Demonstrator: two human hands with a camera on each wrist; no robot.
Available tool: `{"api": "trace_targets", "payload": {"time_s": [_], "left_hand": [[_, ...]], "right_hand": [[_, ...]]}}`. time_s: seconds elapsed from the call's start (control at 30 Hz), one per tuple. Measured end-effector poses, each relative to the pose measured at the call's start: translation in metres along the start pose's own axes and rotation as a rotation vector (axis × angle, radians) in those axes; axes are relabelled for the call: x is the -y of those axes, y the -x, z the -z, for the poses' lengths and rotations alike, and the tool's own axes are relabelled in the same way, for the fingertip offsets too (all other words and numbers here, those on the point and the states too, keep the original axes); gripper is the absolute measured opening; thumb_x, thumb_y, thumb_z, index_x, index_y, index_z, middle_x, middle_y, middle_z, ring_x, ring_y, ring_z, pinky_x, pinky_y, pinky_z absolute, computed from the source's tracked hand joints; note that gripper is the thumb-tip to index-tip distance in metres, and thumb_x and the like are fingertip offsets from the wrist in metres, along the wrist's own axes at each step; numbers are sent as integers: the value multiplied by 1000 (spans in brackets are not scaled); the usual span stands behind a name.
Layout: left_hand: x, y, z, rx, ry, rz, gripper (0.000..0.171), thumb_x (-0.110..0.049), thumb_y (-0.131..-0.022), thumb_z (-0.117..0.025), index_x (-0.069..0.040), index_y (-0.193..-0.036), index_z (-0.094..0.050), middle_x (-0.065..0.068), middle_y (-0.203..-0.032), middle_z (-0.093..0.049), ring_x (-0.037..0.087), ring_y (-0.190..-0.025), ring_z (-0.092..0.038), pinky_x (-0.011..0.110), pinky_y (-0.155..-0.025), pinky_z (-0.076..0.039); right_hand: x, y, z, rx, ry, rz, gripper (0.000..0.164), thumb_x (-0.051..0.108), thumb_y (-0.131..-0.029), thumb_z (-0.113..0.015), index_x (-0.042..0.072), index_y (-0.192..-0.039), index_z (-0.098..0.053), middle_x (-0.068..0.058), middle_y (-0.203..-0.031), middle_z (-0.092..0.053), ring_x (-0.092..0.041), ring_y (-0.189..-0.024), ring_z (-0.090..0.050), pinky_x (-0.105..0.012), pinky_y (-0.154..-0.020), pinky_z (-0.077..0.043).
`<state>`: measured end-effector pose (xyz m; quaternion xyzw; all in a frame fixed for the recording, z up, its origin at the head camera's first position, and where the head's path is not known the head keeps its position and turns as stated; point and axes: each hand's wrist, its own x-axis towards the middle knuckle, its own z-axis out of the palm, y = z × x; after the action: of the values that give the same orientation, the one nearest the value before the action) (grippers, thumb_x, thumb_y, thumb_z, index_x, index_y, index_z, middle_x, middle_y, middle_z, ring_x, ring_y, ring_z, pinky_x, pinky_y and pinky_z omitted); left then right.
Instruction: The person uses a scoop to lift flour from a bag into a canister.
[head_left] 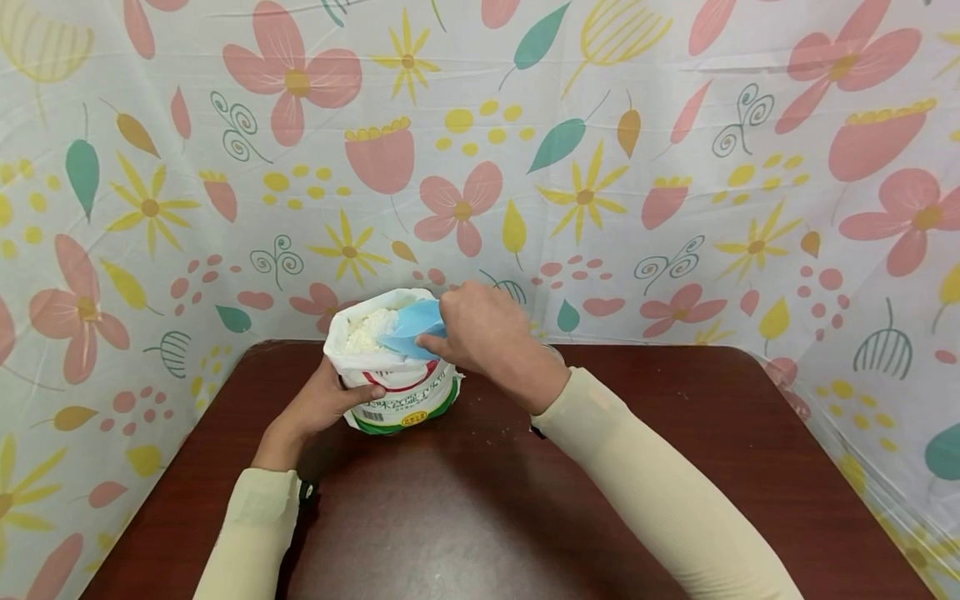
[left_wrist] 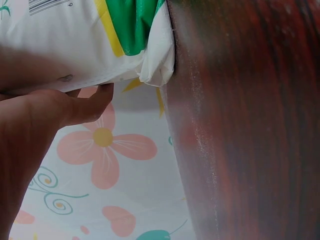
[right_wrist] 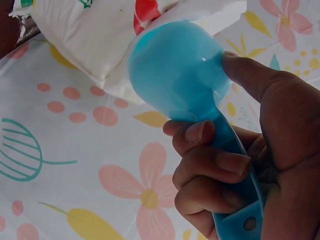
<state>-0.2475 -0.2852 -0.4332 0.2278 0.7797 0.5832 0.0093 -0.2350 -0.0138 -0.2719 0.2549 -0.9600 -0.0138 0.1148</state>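
Observation:
A white bag of flour [head_left: 397,387] with a green base band and red and green print stands open-topped on the table. White flour [head_left: 369,332] fills it nearly to the rim. My left hand [head_left: 318,404] grips the bag's left side, thumb across the front; the left wrist view shows fingers [left_wrist: 95,102] along its edge. My right hand [head_left: 487,333] holds a blue plastic scoop [head_left: 412,329] over the bag's mouth, its front end at the flour. In the right wrist view, fingers wrap the scoop's handle [right_wrist: 232,145] and the thumb presses against its rounded bowl [right_wrist: 175,70].
The dark reddish-brown table [head_left: 480,517] has white specks [head_left: 495,429] right of the bag. A clear rim [head_left: 553,352] shows behind my right wrist, mostly hidden. A flower-printed cloth [head_left: 525,167] hangs just behind the table and along its sides.

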Motion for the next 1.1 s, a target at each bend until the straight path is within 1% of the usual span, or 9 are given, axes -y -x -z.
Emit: {"api": "trace_targets", "payload": {"time_s": [0.23, 0.3, 0.43, 0.63, 0.7, 0.8, 0.87, 0.93, 1.1], "left_hand": [[0, -5, 1, 8, 14, -43, 106, -3, -89, -85, -35, -165, -19, 5, -148, -54, 27, -131, -58, 37, -107, -51], [0, -5, 1, 10, 20, -45, 106, -1, -89, -85, -36, -165, -20, 4, -147, -55, 28, -131, -59, 37, -106, -51], [-1, -4, 0, 11, 21, -36, 105, -1, -89, -85, -35, -165, -21, 5, -146, -56, 27, -131, -59, 35, -106, -51], [-2, -1, -1, 8, 29, -9, 100, -2, -91, -83, -34, -163, -23, 5, -146, -54, 27, -132, -57, 38, -108, -50], [-2, -1, -1, 10, 26, -9, 97, -3, -91, -83, -32, -163, -24, 6, -145, -55, 26, -131, -58, 38, -107, -50], [-2, -1, 0, 15, 22, -19, 97, -3, -91, -83, -31, -163, -23, 6, -146, -55, 25, -132, -58, 37, -108, -49], [-1, -1, 0, 15, 12, -27, 99, -3, -91, -83, -31, -164, -22, 6, -147, -54, 25, -132, -58, 37, -108, -49], [-1, -2, 0, 14, 12, -28, 103, -3, -91, -83, -33, -165, -19, 5, -148, -53, 25, -133, -57, 37, -109, -48], [-2, -1, 1, 7, 11, -3, 103, -4, -91, -84, -35, -164, -20, 5, -147, -54, 25, -133, -58, 39, -109, -48]], "right_hand": [[2, -2, -2, -1, -6, -15, 49, 61, -92, -75, 18, -71, -66, 1, -65, -57, -15, -61, -57, -29, -51, -43], [3, -3, -2, -1, -5, -18, 49, 61, -92, -75, 18, -72, -67, 1, -66, -58, -15, -62, -57, -29, -51, -43], [5, -2, -3, -8, 4, -22, 50, 63, -93, -74, 19, -69, -66, 2, -67, -57, -14, -60, -57, -28, -50, -42], [7, -2, -5, -27, 17, -17, 51, 63, -93, -73, 19, -67, -65, 1, -65, -55, -14, -56, -55, -26, -48, -39], [7, -3, -6, -23, 13, -13, 51, 62, -93, -74, 19, -68, -66, 1, -64, -55, -14, -57, -55, -26, -48, -38], [8, -4, -6, -23, 2, -15, 50, 62, -93, -74, 19, -68, -66, 1, -64, -54, -14, -56, -54, -26, -48, -37], [8, -4, -6, -23, -4, -17, 50, 62, -93, -74, 19, -69, -66, 1, -64, -54, -14, -56, -54, -27, -47, -36], [8, -5, -7, -28, -7, -20, 50, 62, -93, -74, 19, -69, -66, 1, -64, -54, -14, -55, -53, -27, -47, -35], [10, -5, -9, -44, 1, -30, 52, 63, -93, -73, 19, -66, -64, 2, -61, -51, -14, -53, -52, -27, -46, -35]]}}
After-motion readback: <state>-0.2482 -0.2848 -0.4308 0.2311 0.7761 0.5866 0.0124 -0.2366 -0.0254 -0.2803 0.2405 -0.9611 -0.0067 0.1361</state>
